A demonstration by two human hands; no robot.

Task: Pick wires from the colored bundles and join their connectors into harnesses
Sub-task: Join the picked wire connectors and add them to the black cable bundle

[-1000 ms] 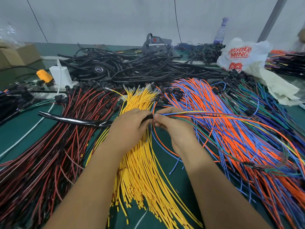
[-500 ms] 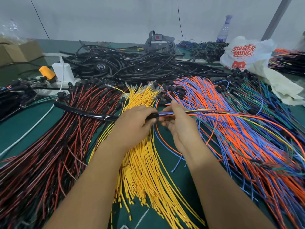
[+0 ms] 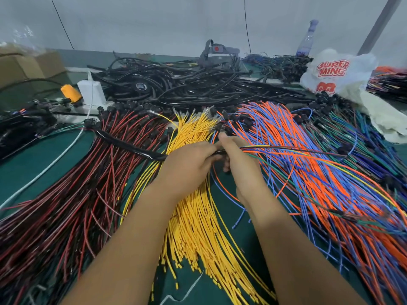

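A harness lies across the table's middle: a glossy black sleeved part [image 3: 125,145] runs left, and loose coloured wires [image 3: 286,149] fan out to the right. My left hand [image 3: 187,164] grips the sleeved end. My right hand [image 3: 237,159] pinches the coloured wires right beside it, thumb pointing up. Under my hands lies the yellow wire bundle [image 3: 198,227]. A red and black bundle [image 3: 72,194] spreads on the left, an orange and blue bundle [image 3: 319,183] on the right, and a green and blue bundle [image 3: 356,137] further right.
A heap of black cables [image 3: 187,89] fills the back. A white adapter [image 3: 91,91] and an orange plug [image 3: 70,93] stand at the back left beside cardboard boxes [image 3: 24,67]. A printed plastic bag [image 3: 334,71] and a bottle [image 3: 307,38] sit at the back right.
Both hands have kept their hold on the harness. My right thumb has lifted and the hand has turned more upright. The view has shifted slightly.
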